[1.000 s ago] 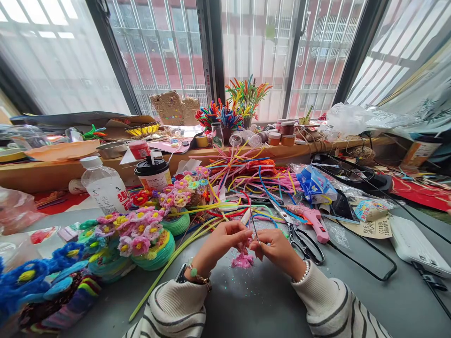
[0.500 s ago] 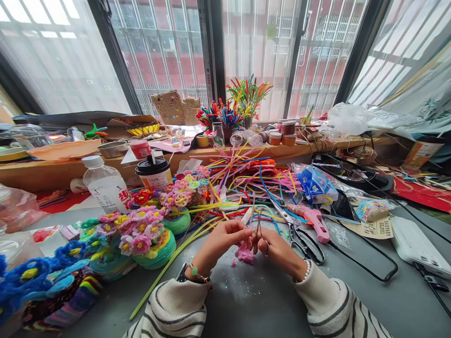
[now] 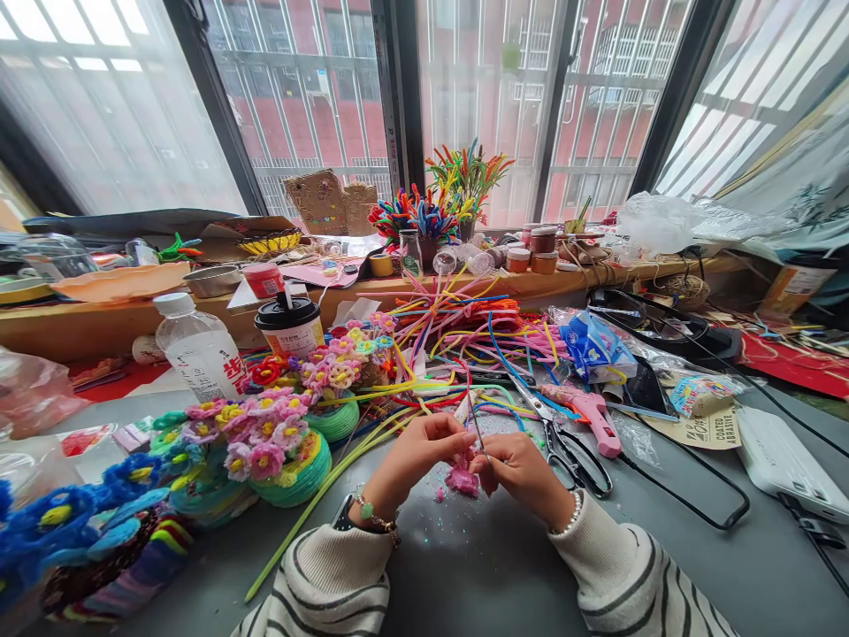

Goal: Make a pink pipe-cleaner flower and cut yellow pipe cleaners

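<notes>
Over the near middle of the grey table, my left hand is closed in a pinch; what its fingertips hold is too small and hidden to name. Close against it, my right hand grips a pair of small scissors, whose thin blades point up and away beside the left fingertips. Beneath the fingers lies a clump of pink fuzz, with a smaller pink tuft to its left. Glittery specks are scattered on the tabletop nearby.
Pipe-cleaner flowers crowd the left, by a plastic bottle and a lidded cup. Loose pipe cleaners spread behind the hands. Large scissors, a pink glue gun with its cable and a white power bank lie right.
The scissors' blades have come together and tilted left. My right hand has turned slightly, its fingers shifting beside the left fingertips. The left hand stays almost still.
</notes>
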`<control>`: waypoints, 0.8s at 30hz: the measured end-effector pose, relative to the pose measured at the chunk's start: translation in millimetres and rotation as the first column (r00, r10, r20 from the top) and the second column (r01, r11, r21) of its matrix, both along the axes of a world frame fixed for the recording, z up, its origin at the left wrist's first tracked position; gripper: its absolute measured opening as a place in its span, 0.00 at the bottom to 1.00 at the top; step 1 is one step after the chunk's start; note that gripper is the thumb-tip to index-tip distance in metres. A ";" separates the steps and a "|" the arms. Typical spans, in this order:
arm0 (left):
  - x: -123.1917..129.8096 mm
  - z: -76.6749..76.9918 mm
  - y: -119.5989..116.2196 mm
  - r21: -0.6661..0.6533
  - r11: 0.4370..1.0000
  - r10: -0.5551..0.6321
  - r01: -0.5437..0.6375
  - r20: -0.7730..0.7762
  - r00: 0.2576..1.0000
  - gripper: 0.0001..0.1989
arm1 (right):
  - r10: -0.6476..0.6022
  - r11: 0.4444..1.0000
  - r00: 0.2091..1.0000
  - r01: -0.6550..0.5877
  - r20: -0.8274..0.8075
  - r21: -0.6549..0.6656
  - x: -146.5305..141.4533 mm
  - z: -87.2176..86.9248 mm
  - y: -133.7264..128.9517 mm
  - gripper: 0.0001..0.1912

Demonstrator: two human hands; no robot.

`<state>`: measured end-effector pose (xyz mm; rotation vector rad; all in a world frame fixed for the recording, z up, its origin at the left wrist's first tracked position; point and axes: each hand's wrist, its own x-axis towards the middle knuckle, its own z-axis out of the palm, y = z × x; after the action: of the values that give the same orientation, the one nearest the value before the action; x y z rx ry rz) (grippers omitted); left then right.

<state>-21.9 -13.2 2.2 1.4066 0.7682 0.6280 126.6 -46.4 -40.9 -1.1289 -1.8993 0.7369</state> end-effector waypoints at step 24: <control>-1.4 -4.4 -0.9 0.057 0.996 -0.070 0.072 -0.043 0.997 0.13 | -0.087 0.995 0.996 0.086 -0.019 -0.047 0.8 -7.9 1.6 0.32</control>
<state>-23.3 -14.1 -2.2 1.4977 0.7335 0.5718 127.4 -44.8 -48.8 -1.2198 -1.8127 0.7456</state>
